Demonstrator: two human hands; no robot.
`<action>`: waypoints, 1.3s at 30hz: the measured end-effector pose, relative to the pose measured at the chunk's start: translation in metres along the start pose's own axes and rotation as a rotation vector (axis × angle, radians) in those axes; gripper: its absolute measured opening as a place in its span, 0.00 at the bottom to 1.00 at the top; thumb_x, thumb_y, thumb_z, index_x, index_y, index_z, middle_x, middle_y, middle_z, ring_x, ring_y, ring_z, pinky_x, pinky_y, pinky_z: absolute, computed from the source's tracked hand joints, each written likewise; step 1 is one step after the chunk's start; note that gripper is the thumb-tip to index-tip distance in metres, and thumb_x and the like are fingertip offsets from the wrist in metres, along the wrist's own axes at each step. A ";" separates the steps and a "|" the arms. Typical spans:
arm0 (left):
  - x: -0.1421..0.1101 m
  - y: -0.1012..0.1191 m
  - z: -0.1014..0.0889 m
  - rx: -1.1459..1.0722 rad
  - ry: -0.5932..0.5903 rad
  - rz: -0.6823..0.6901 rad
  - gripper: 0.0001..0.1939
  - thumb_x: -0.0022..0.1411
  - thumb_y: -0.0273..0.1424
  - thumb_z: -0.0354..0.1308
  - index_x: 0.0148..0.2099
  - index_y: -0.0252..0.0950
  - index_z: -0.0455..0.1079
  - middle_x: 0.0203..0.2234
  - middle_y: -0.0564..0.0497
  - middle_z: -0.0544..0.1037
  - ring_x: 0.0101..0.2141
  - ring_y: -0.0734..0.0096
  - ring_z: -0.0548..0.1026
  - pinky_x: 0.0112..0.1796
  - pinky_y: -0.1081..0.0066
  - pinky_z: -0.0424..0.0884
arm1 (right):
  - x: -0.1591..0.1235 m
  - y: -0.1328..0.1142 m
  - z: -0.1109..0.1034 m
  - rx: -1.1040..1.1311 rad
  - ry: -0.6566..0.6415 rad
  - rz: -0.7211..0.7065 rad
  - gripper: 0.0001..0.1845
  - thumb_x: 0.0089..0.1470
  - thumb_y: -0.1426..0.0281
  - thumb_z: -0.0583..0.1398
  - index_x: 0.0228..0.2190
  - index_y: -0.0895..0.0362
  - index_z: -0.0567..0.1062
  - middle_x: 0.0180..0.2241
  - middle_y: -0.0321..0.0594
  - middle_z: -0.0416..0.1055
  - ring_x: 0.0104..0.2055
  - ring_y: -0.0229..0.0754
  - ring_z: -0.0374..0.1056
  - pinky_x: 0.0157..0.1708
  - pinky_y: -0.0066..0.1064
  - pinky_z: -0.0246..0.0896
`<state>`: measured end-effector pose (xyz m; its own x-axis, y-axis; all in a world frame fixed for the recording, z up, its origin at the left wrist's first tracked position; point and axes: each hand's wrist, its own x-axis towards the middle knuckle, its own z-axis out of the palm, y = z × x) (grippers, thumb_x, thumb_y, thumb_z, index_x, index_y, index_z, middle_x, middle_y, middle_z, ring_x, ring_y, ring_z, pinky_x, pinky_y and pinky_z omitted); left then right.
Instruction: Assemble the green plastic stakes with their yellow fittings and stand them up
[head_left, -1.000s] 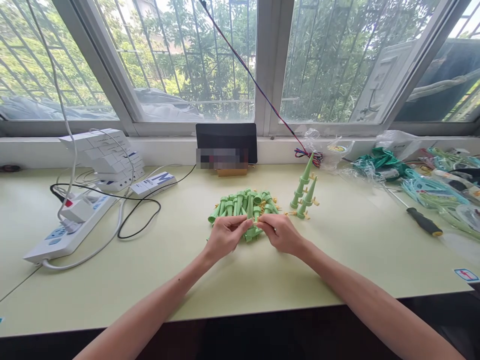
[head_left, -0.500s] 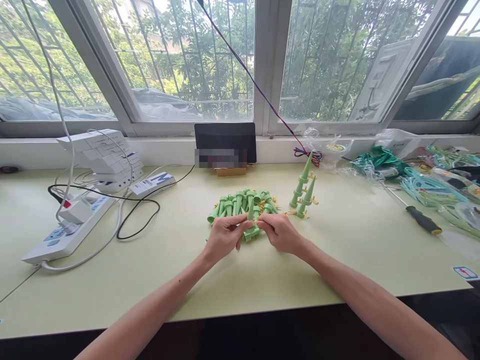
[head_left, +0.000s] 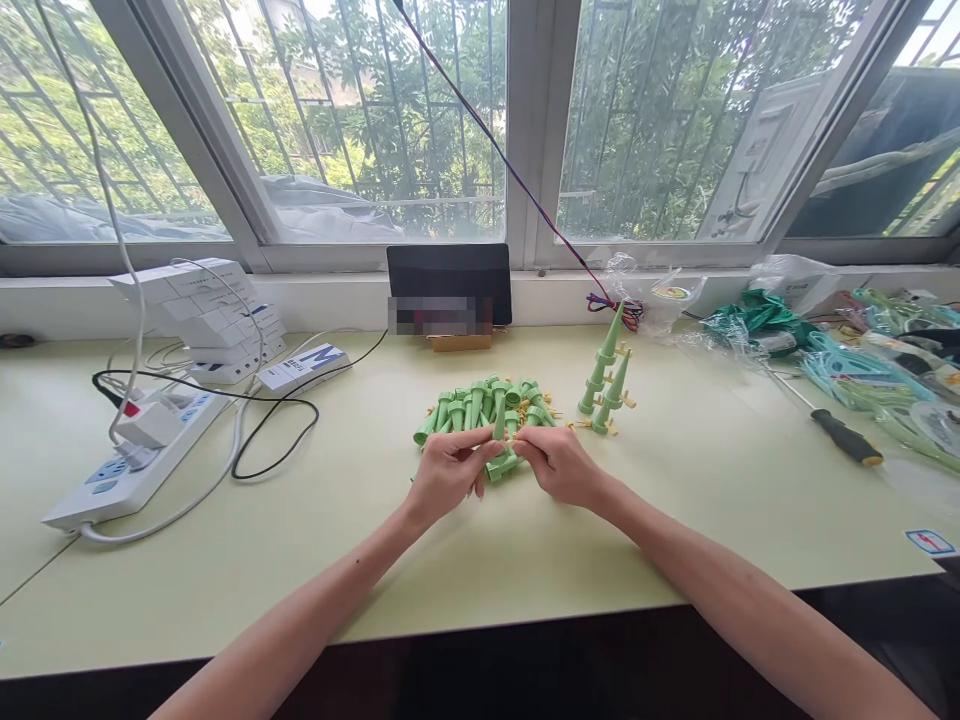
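Observation:
Between thumb and fingers, my left hand (head_left: 452, 467) pinches a green plastic watering spike (head_left: 500, 418), its tapered point upward. My right hand (head_left: 559, 463) is closed right beside it, fingertips pinching a small yellow piece (head_left: 516, 438) at the spike's side; the fingers hide most of that piece. Just behind and under both hands lies a pile of green spikes (head_left: 457, 405) with yellow valves among them. To the right, two stacks of nested spikes (head_left: 609, 375) stand upright with yellow valves sticking out.
On the left are a white power strip (head_left: 142, 465), stacked white boxes (head_left: 217, 320) and looping cables. A dark tablet (head_left: 448, 285) leans at the back. At right lie a screwdriver (head_left: 847, 437), plastic bags (head_left: 765, 322) and coiled tubing (head_left: 855, 370). The table edge (head_left: 525, 622) runs in front.
Both hands stay almost in place, with only small finger movements at the spike and the yellow piece. The whole view has shifted very slightly.

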<state>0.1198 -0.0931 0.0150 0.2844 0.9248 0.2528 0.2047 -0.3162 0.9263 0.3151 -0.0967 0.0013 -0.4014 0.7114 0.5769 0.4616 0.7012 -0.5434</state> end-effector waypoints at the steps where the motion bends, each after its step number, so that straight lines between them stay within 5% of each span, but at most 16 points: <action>1: 0.000 -0.001 0.000 0.002 0.010 0.001 0.16 0.59 0.41 0.62 0.37 0.32 0.78 0.11 0.58 0.66 0.11 0.77 0.65 0.14 0.75 0.59 | 0.000 0.000 0.000 0.002 -0.003 0.003 0.18 0.66 0.67 0.49 0.23 0.54 0.57 0.20 0.30 0.53 0.22 0.35 0.46 0.23 0.27 0.46; 5: -0.001 0.000 0.001 0.021 0.013 0.022 0.15 0.59 0.41 0.61 0.31 0.33 0.76 0.11 0.58 0.65 0.11 0.78 0.64 0.14 0.76 0.59 | 0.000 0.000 0.000 0.014 -0.001 -0.001 0.18 0.66 0.67 0.49 0.23 0.54 0.57 0.20 0.31 0.54 0.21 0.35 0.47 0.23 0.27 0.46; 10: -0.002 0.003 -0.001 0.061 -0.041 0.055 0.23 0.63 0.41 0.57 0.20 0.35 0.62 0.10 0.60 0.55 0.11 0.82 0.61 0.14 0.78 0.54 | 0.001 -0.002 0.000 0.000 0.042 -0.045 0.19 0.66 0.66 0.50 0.23 0.54 0.57 0.20 0.31 0.54 0.22 0.35 0.50 0.24 0.28 0.47; 25: 0.000 0.001 0.001 0.001 -0.009 0.014 0.14 0.59 0.39 0.61 0.28 0.33 0.72 0.11 0.58 0.64 0.12 0.76 0.67 0.14 0.77 0.60 | -0.001 0.004 0.000 0.009 -0.007 -0.011 0.17 0.66 0.67 0.49 0.24 0.55 0.58 0.20 0.31 0.55 0.22 0.35 0.48 0.24 0.27 0.46; 39: -0.001 0.001 -0.002 0.034 -0.095 0.012 0.23 0.64 0.42 0.56 0.21 0.34 0.60 0.13 0.60 0.53 0.11 0.79 0.68 0.13 0.80 0.54 | 0.001 -0.002 0.000 0.021 0.059 -0.097 0.16 0.65 0.69 0.52 0.24 0.55 0.57 0.20 0.31 0.55 0.22 0.34 0.50 0.24 0.26 0.47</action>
<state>0.1178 -0.0944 0.0161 0.3739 0.8973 0.2346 0.2318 -0.3353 0.9131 0.3141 -0.0974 0.0032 -0.3957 0.6362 0.6623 0.4058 0.7681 -0.4954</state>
